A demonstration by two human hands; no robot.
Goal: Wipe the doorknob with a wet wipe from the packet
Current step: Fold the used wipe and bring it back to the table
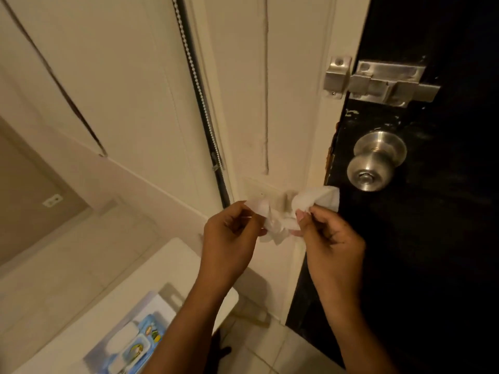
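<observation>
Both hands pinch the wet wipe (280,217); the doorknob (376,160) sits up and to the right, nearer the right hand (329,236) than the left hand (229,233)

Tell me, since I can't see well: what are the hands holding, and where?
A white wet wipe, crumpled: left hand pinches its left end, right hand its right end.

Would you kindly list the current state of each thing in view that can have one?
wet wipe: crumpled, held between both hands
left hand: pinching the wipe
right hand: pinching the wipe
doorknob: untouched, dry-looking
slide bolt: engaged with the keeper
wipe packet: lid open, on the white surface
</observation>
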